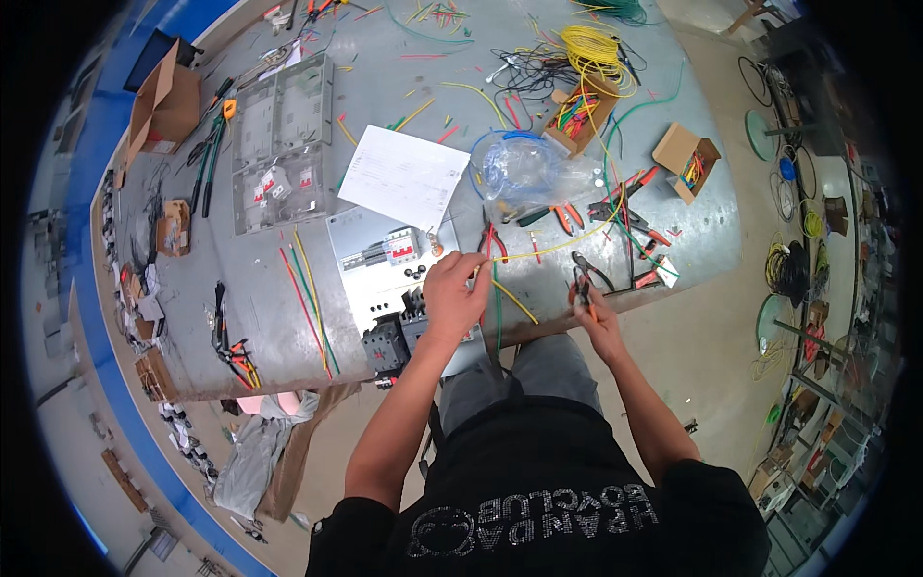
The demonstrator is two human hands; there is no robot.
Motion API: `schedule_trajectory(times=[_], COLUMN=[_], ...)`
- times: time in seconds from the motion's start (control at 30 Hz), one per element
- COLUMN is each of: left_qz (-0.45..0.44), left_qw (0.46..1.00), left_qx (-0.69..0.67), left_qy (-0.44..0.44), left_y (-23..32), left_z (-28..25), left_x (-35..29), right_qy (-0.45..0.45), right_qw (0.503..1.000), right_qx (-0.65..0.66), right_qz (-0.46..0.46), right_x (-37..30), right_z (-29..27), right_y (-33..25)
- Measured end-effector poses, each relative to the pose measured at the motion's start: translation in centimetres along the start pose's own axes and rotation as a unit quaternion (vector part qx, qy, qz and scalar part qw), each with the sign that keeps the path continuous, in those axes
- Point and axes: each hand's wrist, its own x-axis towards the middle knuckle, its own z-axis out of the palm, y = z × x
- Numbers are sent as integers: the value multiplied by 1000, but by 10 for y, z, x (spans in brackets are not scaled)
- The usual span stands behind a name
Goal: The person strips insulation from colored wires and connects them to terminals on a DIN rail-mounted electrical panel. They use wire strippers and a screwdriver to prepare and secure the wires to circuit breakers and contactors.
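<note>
My left hand (456, 294) is closed over a white metal mounting plate (358, 279), fingers pinched at a yellow wire (553, 253) that runs off to the right. Red and green wires pass beside its fingertips. A white circuit breaker with red switches (402, 248) sits on the plate's rail, and a black contactor (386, 348) stands at its near edge. By the table's front edge, my right hand (601, 327) grips a hand tool with dark jaws and orange on its handle, seemingly pliers (583, 294). The palm hides part of it.
A paper sheet (404, 178) overlaps the plate's far end. Left of it lies a clear plastic box (283, 144). Cutters and pliers (630, 207) lie to the right, near a carton of wires (583, 115) and a yellow coil (591, 53). Loose wires (310, 303) lie at left.
</note>
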Motion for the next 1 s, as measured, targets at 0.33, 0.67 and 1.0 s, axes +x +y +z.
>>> schedule_trajectory(times=[0.33, 0.67, 1.0], left_qz=[8, 23, -2], left_qw=[999, 1000, 1000], left_qx=[16, 8, -1], left_qy=[-27, -19, -25], left_y=[26, 31, 29], left_z=[3, 1, -8], left_x=[-23, -37, -45], right_qy=[-130, -101, -78], right_qw=[977, 991, 994], right_qx=[169, 67, 54], right_qz=[21, -64, -49], right_x=[-4, 0, -5], right_z=[85, 94, 100], right_y=[-68, -96, -95])
